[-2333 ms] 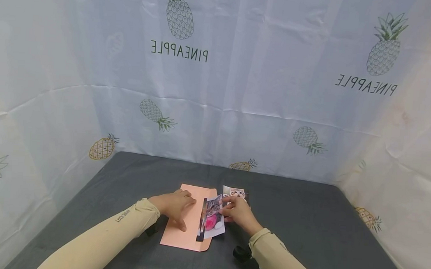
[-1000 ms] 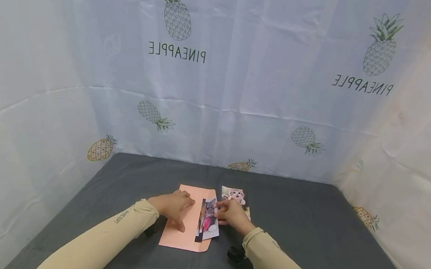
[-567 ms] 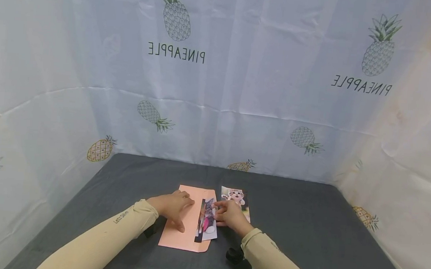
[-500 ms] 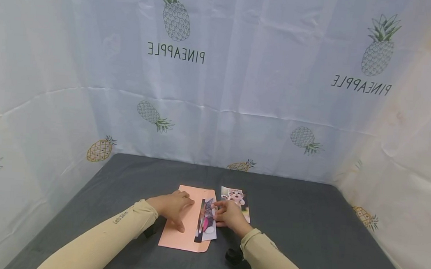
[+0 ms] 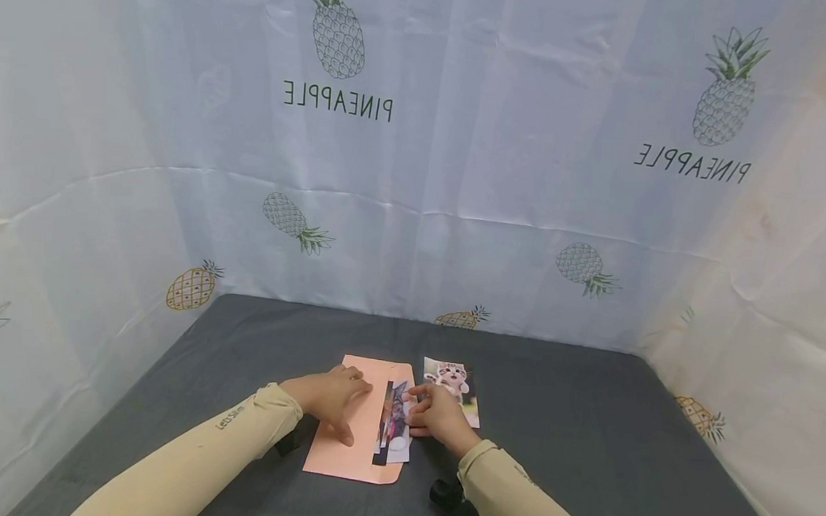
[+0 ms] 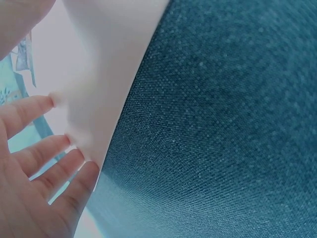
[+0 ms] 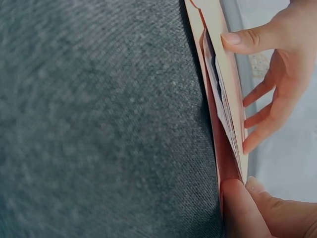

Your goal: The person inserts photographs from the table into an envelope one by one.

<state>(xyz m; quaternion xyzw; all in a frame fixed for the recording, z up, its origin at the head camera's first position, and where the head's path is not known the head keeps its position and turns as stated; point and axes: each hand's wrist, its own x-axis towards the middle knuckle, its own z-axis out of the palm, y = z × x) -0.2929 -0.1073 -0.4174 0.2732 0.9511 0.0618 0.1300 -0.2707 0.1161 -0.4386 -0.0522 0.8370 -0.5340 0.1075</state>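
A pink envelope lies on the dark tabletop, its opening toward the right. My left hand rests on it with fingers spread, fingertips touching the paper. Several photos stick out of the opening; the uppermost, a cat photo, overlaps the envelope's right side. My right hand pinches that photo's right edge between thumb and fingers. In the right wrist view, layered photo edges show inside the gaping envelope mouth, and my right fingers are at its lower end. How far in the photos reach is hidden.
A kitten photo lies flat right of the envelope, partly behind my right hand. Dark cloth covers the table. White curtains printed with pineapples stand at the back and both sides.
My right hand has moved left with the cat photo, so less of it sticks out of the envelope. More of the kitten photo shows. My left hand has stayed in place.
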